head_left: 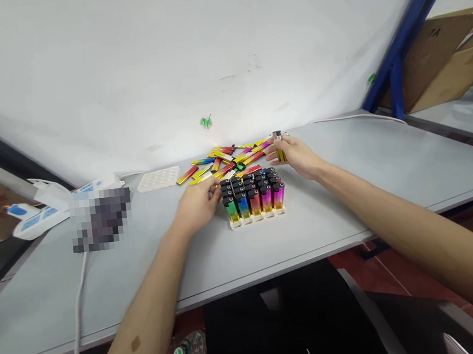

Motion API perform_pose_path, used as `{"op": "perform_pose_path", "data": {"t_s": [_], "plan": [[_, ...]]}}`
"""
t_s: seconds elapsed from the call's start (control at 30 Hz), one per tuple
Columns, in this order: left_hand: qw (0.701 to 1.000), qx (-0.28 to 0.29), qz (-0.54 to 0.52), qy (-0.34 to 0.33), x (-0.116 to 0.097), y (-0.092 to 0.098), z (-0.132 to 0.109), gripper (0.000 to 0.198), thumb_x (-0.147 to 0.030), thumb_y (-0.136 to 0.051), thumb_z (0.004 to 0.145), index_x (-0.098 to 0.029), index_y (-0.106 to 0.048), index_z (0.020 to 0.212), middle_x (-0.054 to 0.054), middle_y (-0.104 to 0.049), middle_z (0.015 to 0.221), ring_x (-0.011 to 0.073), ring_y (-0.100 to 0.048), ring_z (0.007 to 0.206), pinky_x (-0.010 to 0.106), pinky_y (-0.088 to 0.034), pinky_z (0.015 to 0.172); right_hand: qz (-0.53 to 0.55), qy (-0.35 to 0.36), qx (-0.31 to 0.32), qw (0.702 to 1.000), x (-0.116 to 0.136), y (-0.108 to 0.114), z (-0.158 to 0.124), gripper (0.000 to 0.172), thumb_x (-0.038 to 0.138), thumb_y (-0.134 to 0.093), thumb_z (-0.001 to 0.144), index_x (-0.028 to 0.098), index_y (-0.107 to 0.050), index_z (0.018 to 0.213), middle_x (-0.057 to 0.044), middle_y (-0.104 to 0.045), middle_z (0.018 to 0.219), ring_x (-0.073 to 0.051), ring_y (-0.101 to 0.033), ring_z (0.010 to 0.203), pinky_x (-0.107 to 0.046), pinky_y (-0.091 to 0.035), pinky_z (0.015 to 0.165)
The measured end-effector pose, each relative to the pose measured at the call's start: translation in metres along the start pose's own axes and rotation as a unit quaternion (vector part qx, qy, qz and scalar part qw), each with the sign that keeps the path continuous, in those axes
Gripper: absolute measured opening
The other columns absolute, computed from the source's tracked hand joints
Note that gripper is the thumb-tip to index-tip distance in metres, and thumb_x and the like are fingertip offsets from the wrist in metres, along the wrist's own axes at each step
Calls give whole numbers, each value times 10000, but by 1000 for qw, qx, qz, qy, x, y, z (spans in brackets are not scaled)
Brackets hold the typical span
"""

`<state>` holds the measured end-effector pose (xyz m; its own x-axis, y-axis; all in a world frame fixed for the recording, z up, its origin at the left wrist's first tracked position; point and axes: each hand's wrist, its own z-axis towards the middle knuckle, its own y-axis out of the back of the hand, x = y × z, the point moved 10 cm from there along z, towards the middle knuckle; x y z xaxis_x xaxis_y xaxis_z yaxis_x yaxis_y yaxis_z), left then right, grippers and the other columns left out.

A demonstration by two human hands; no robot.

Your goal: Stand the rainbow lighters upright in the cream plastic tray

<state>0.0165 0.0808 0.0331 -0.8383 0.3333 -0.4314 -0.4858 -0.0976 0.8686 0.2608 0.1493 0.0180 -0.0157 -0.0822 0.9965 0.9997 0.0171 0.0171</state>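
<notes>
A white rack (258, 220) holds rows of upright lighters (255, 200) with black tops and shiny bodies in green, blue, red and magenta fading to yellow. My left hand (199, 203) is at the rack's left side, fingers curled in against the back left lighters; its fingertips are partly hidden, so what they grip cannot be made out. Right of and behind the rack, my right hand (299, 156) is closed on a single lighter (281, 152), yellowish with a metal top, held upright. Loose lighters (222, 161) lie in a pile behind the rack.
A white tray with holes (158, 179) lies left of the pile. Further left are a power strip (48, 215), a pixelated dark object (105, 219) and a white cable (77, 306). A white wall (165, 66) backs the table. A plastic bottle (191, 349) is below the table edge.
</notes>
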Motion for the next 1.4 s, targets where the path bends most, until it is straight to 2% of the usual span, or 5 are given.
{"op": "perform_pose_path", "data": {"t_s": [0.23,0.5,0.63,0.83,1.4], "plan": [[1000,4,2,3,1,-1,0,129,-285,-487,869,-245,-609,865,15,-683,767,214,-597,706,326,-364,590,-45,106,-50,992,43,18,-15,476,578,-350,1022,204,-639,1067,-26,-553,734,-143,-529,603,-278,-467,544],[1000,12,-1,5,-1,-3,-2,138,-285,-475,882,-244,-606,866,26,-683,771,223,-594,720,322,-367,598,-120,202,70,970,108,-28,-105,260,440,-702,887,258,-611,1050,-24,-644,838,-195,-654,802,-312,-528,643],[1000,-1,-3,-10,-4,0,-2,162,-296,-474,885,-240,-626,881,23,-686,774,213,-582,700,314,-352,591,-160,212,191,945,105,-76,-137,260,384,-746,847,249,-626,1033,-35,-703,966,-205,-690,833,-349,-572,708],[1000,11,-10,-17,-10,-1,-3,151,-280,-495,866,-232,-638,885,32,-717,862,221,-598,763,305,-383,617,-320,265,195,889,86,-108,-147,177,204,-734,849,251,-626,981,-23,-728,938,-201,-706,858,-345,-556,763],[1000,29,-2,-7,-9,-4,-2,154,-247,-484,868,-234,-634,901,24,-701,821,220,-596,744,303,-368,608,-454,280,168,829,68,-124,-145,120,222,-681,901,224,-577,960,-36,-699,882,-192,-651,752,-280,-415,600]]}}
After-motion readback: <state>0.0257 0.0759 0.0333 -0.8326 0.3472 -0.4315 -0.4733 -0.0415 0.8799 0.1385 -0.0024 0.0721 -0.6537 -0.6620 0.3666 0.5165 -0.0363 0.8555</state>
